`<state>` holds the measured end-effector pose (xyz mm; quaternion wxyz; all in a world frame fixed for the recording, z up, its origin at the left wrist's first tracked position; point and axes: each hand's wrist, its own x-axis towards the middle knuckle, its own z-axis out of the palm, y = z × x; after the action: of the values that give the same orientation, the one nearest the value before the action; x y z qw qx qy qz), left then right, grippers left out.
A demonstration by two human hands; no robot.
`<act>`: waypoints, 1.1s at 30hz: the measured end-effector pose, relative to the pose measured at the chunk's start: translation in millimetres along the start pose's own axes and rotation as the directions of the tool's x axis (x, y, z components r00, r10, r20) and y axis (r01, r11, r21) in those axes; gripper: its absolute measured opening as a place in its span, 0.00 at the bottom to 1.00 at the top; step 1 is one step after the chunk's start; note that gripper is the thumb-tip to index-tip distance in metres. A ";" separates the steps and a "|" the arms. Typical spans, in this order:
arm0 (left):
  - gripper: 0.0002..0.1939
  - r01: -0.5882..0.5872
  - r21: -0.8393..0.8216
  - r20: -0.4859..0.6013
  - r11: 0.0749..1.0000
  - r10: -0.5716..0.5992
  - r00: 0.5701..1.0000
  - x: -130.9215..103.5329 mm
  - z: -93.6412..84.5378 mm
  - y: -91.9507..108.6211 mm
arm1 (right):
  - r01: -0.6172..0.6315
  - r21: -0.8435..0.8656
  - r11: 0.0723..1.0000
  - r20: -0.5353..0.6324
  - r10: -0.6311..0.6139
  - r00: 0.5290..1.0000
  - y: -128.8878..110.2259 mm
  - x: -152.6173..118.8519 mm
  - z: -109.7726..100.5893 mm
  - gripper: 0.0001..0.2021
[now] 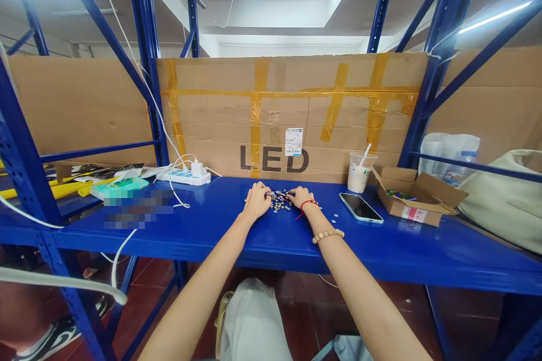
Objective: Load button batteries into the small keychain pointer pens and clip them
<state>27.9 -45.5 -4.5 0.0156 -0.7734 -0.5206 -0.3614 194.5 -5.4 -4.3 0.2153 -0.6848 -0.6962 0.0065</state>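
Note:
A small pile of tiny shiny pieces (280, 201), silver and dark, lies on the blue shelf top (203, 220) between my two hands. My left hand (257, 201) rests at the pile's left side, its fingers curled in against the pieces. From the right, my right hand (302, 197) reaches in with bent fingertips drawn together at the pile's edge. Whatever either hand pinches is too small to name. A red cord and a beaded bracelet (328, 236) circle my right wrist. A few loose pale discs (334, 218) lie to the right of that hand.
Right of my hands are a phone (361, 207), a plastic cup with a straw (358, 175), an open cardboard box (417, 197) and a pale bag (503, 197). To the left stand a power strip (184, 175) with cables and a green packet (122, 186). Cardboard (212, 124) closes off the back.

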 end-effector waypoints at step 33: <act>0.10 -0.034 -0.353 -0.103 0.935 -0.003 0.995 7.7 12.3 -12.8 | 0.054 0.476 0.878 -0.165 0.028 0.986 -1.2 7.8 -1.9 0.09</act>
<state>25.6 -28.6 -13.7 -0.0944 -0.7482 -0.4394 -0.4880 194.1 1.5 0.1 0.4352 -0.6037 -0.6572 0.1194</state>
